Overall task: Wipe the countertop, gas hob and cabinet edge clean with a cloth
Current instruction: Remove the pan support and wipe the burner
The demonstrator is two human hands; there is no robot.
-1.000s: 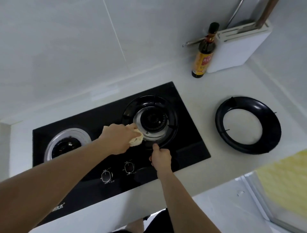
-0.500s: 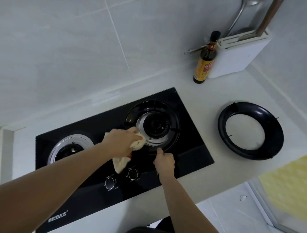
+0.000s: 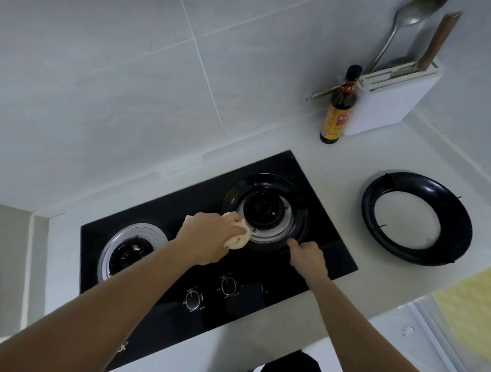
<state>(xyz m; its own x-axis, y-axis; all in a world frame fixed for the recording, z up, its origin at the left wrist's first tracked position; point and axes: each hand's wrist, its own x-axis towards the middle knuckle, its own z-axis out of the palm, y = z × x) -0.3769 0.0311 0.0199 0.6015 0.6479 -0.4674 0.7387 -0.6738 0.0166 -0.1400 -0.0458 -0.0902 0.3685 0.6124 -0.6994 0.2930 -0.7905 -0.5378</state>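
Two hands on the right burner. Left hand [image 3: 210, 236] grips a balled cream cloth [image 3: 53, 0], fingers curled round it, pressed to the steel burner ring [image 3: 276, 233] at its 9 o'clock. Right hand [image 3: 305, 256] has fingers curled, index tip on the black pan support [image 3: 268, 180] at roughly 5 o'clock of the burner; looks like bracing it, though I can't tell whether it actually pinches the rim.

Change vs half a second back: the cloth then hung loose below the left hand, a tail drooping toward the knobs. Now it's bunched up tight and back against the ring. Right hand sits in about the same spot. Read: one rub stroke finished, cloth regathered, next pass on the ring starting. Hob step is mid-way, not done.

Outward: black glass gas hob [image 3: 186, 201], left burner [image 3: 130, 251] bare with its support off, two knobs [image 3: 194, 301] near the front edge. That removed pan support ring [image 3: 417, 252] lies on the white countertop [image 3: 332, 162] at 3 o'clock of the hob, well apart. Soy sauce bottle [image 3: 337, 114] and white utensil holder [image 3: 390, 101] at 1 o'clock, against the wall, touching or nearly so.

Judgement: left burner, countertop and cabinet edge likely remain.
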